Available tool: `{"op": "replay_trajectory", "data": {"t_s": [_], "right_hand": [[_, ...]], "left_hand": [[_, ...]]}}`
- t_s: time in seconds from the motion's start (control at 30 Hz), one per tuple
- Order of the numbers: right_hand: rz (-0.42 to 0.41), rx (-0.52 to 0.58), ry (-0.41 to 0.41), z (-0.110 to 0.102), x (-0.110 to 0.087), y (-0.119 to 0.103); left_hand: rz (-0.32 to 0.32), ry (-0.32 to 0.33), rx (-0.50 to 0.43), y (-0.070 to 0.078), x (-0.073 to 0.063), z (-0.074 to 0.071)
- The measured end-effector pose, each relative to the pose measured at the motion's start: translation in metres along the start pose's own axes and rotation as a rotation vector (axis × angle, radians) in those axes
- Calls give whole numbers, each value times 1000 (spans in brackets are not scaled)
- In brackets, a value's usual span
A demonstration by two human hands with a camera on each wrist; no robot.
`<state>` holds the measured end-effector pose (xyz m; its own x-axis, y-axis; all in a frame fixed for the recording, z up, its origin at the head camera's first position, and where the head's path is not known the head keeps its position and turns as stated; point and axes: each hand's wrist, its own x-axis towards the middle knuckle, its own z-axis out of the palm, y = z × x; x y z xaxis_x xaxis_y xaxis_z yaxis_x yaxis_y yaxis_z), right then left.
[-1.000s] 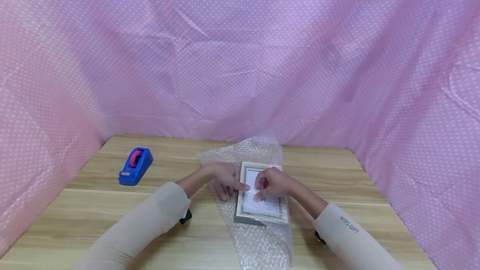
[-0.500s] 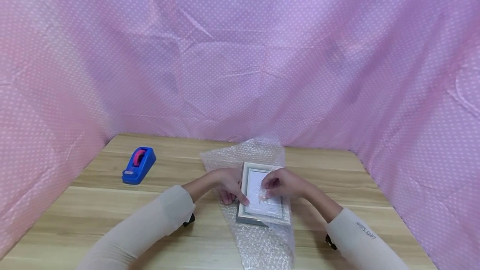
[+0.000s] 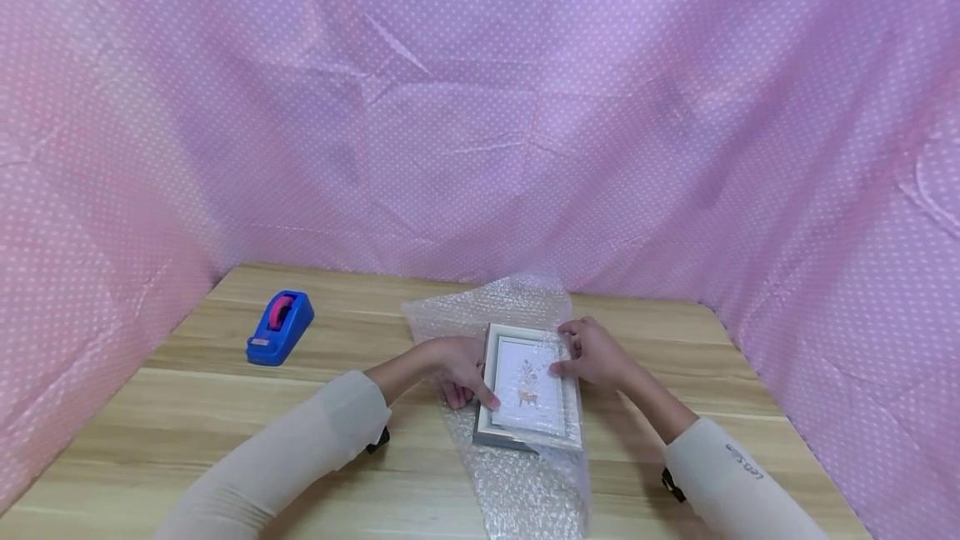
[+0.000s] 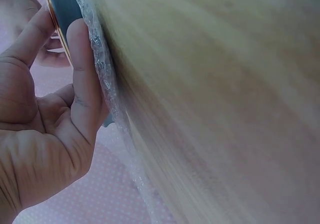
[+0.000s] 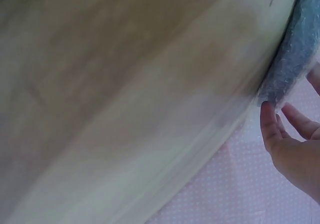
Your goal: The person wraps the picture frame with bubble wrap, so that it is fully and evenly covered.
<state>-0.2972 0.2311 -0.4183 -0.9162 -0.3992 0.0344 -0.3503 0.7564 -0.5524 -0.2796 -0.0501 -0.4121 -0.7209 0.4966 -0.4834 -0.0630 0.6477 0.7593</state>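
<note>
Between the picture frame (image 3: 527, 382) and the blue tape dispenser (image 3: 280, 327) at its ten o'clock, the wooden table (image 3: 360, 327) gives lateral room, dotted cloth (image 3: 480, 148) bordering its twelve-o'clock edge, while the frame, partly under bubble wrap (image 3: 525, 494), lies between the left hand (image 3: 463, 367), gripping its nine-o'clock side, and the right hand (image 3: 594, 354), thumb and fingers parted at two o'clock, grip uncertain.

At ten o'clock on the wood-grained table (image 3: 390, 482), a blue tape dispenser (image 3: 284, 338) is seen, fitted with a pink roll (image 3: 276, 313). White-dotted pink cloth (image 3: 465, 123) is hung from nine through twelve to three o'clock.
</note>
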Motion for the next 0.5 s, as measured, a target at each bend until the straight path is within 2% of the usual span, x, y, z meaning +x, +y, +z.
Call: {"op": "replay_trajectory", "data": {"t_s": [0.23,0.5], "right_hand": [[-28,-27,7,5,-2,-1],[-30,-22,34,7,-3,-1]], "left_hand": [[-16,4,14,1,-1,1],[12,16,81,1,-3,-4]]}}
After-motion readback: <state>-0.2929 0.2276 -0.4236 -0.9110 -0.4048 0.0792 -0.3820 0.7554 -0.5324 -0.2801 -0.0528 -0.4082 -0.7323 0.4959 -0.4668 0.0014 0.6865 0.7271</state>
